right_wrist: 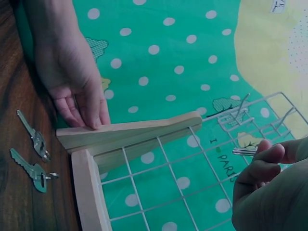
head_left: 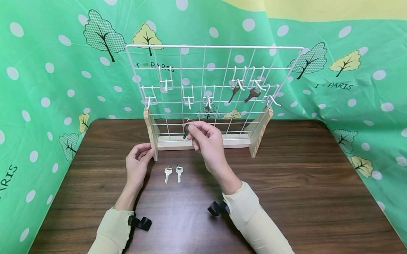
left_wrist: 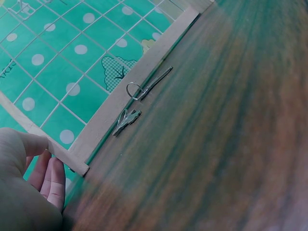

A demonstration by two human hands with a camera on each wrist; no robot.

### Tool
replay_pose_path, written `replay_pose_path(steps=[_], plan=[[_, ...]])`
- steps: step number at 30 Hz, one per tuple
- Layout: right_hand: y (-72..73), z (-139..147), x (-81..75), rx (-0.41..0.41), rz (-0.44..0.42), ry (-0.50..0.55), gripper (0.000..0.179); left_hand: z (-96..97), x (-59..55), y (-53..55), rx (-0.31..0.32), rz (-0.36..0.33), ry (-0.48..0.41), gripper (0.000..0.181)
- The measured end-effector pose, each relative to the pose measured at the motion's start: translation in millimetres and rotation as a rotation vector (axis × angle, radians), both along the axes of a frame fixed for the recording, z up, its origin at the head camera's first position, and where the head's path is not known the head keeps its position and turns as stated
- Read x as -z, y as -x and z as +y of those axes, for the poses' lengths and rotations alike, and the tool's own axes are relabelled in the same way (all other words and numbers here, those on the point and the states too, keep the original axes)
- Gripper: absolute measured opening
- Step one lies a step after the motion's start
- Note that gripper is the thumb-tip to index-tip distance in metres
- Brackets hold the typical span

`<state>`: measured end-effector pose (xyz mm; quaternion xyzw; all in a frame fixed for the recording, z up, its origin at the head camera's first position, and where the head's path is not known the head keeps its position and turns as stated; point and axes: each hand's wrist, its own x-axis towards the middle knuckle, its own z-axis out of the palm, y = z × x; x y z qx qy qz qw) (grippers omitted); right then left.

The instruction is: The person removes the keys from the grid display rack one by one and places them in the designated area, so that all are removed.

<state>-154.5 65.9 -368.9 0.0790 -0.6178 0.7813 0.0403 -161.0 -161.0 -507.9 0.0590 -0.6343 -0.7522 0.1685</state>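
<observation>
Our right hand (head_left: 207, 145) pinches a dark key (head_left: 186, 131) between thumb and fingertips, holding it in front of the lower part of the white wire grid (head_left: 214, 46). In the head view the key appears just below one of the white hooks (head_left: 188, 100), and its ring (head_left: 190, 120) shows above our fingers. Our left hand (head_left: 138, 164) holds the edge of the stand's left wooden side (head_left: 151, 133), thumb and fingertips close together on the wood.

On the brown table (head_left: 312, 194), before the stand's base board (head_left: 236, 143), we see two silvery keys lying side by side, a left one (head_left: 168, 174) and a right one (head_left: 180, 174), apart from each other, their blades pointing toward us. Two more dark keys, a slim one (head_left: 234, 91) and a broader one (head_left: 252, 95), hang from hooks toward the grid's right. Behind everything we have a green cloth (head_left: 52, 103) with pale dots and printed trees, and our pale sleeves (head_left: 262, 226) reach in from the near edge.
</observation>
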Motion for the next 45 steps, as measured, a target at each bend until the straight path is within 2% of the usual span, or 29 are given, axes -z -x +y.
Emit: replay_pose_path(steps=[11,21,27,34,42,45], plan=[[-2.9,9.3,14.3,-0.063,-0.057,-0.051,0.017,0.9,-1.4,-0.3,-0.006,-0.011,0.012,0.027],[-3.5,15.0,32.6,-0.007,-0.083,-0.122,0.011,-0.3,0.8,-0.6,-0.007,-0.013,0.02,0.025],[-5.8,15.8,39.6,0.022,-0.11,-0.096,0.011,-0.8,0.6,-1.1,0.001,-0.012,0.017,0.028],[-7.3,16.9,47.3,0.019,-0.088,-0.083,0.015,-0.1,0.8,-0.4,-0.003,-0.014,0.021,0.028],[-9.0,18.9,56.4,0.051,-0.069,-0.168,0.016,0.2,0.6,-0.5,-0.004,-0.014,0.01,0.029],[-9.2,20.9,59.4,0.052,-0.083,-0.168,0.016,0.7,0.0,-0.9,-0.005,-0.011,-0.002,0.027]])
